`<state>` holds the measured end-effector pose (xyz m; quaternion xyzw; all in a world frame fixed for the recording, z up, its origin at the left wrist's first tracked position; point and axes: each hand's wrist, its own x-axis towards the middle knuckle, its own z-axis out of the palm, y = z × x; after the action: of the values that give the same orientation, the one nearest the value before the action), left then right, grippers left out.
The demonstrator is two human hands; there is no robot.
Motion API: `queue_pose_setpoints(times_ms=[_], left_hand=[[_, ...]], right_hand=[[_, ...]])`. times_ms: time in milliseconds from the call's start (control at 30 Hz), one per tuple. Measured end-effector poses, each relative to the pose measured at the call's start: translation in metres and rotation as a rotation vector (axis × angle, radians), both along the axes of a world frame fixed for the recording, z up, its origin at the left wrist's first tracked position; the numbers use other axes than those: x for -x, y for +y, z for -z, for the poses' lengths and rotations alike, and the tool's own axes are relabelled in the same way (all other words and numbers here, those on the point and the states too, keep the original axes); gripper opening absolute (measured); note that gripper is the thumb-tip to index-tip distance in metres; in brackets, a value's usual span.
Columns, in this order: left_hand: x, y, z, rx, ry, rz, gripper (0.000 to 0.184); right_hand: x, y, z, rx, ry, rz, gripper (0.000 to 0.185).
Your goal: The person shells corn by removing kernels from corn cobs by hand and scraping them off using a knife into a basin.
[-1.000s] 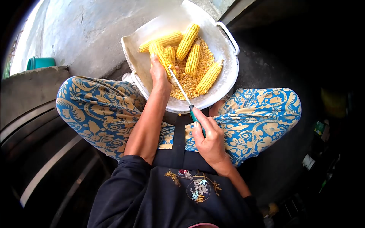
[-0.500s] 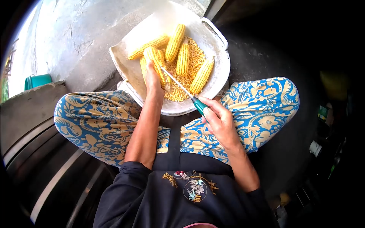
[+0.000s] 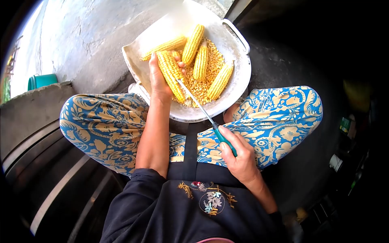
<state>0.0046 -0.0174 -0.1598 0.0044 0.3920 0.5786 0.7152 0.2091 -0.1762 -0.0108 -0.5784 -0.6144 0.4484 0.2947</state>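
Note:
My left hand [image 3: 161, 83] is wrapped round a yellow corn cob [image 3: 171, 75], holding it tilted over the white basin [image 3: 239, 87]. In my right hand [image 3: 239, 156] is a screwdriver [image 3: 225, 139] with a green and black handle. Its metal shaft points up and left, and the tip touches the lower right side of the held cob. Loose corn kernels [image 3: 214, 60] cover the basin's bottom. Several whole cobs lie on them, one [image 3: 221, 81] at the right and another [image 3: 193, 44] near the back.
The basin's handle [image 3: 237, 35] sticks out at the upper right. My bent legs [image 3: 103, 125] in patterned cloth flank the basin. A green bucket [image 3: 42, 81] is behind a low concrete wall [image 3: 36, 105] at the left. Small dim objects lie at the far right.
The held cob shows more fully, and fingers of my left hand now appear on its far side. The screwdriver has moved slightly right and down, its tip lower on the cob.

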Motion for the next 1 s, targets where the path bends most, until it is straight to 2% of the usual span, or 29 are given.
queue_pose_setpoints(times_ms=[67,133,233,333,433,567,633,700,767,900,933,967,1000], left_hand=[[0.002,0.001,0.006,0.032,0.050,0.011,0.053],[-0.003,0.001,-0.003,0.129,0.146,0.036,0.051],[-0.012,-0.002,-0.001,0.117,0.157,0.082,0.055],[-0.018,-0.005,0.007,0.211,0.096,0.054,0.056],[-0.018,-0.006,0.010,0.303,0.082,0.070,0.057],[-0.013,-0.009,0.013,0.315,0.252,0.125,0.060],[-0.008,-0.008,0.005,0.337,0.338,0.099,0.056],[-0.005,-0.008,0.009,0.345,0.368,0.100,0.055],[-0.004,-0.011,0.016,0.301,0.376,0.102,0.054],[0.000,-0.010,0.019,0.356,0.400,0.053,0.054],[0.002,-0.009,0.014,0.361,0.398,0.064,0.053],[0.004,-0.007,0.016,0.347,0.399,0.062,0.053],[0.006,-0.006,0.018,0.354,0.393,0.075,0.053]], right_hand=[[0.001,-0.007,-0.004,-0.082,-0.253,-0.106,0.039],[0.002,-0.012,-0.001,-0.105,-0.278,-0.103,0.039],[0.002,-0.016,-0.001,-0.121,-0.307,-0.097,0.040],[0.010,-0.021,0.005,-0.196,-0.345,-0.077,0.041],[0.014,-0.021,0.006,-0.140,-0.333,-0.095,0.042],[0.025,-0.012,0.005,-0.037,-0.309,-0.096,0.041],[0.026,-0.011,0.018,-0.017,-0.061,0.037,0.040],[0.024,-0.006,0.014,0.008,-0.013,0.044,0.036],[0.021,-0.002,0.012,0.577,0.413,0.334,0.033],[0.023,0.001,0.016,0.648,0.419,0.343,0.031],[0.025,0.001,0.021,0.500,0.375,0.289,0.031],[0.031,0.000,0.028,0.216,0.228,0.195,0.032],[0.031,0.005,0.026,0.091,0.048,0.090,0.032]])
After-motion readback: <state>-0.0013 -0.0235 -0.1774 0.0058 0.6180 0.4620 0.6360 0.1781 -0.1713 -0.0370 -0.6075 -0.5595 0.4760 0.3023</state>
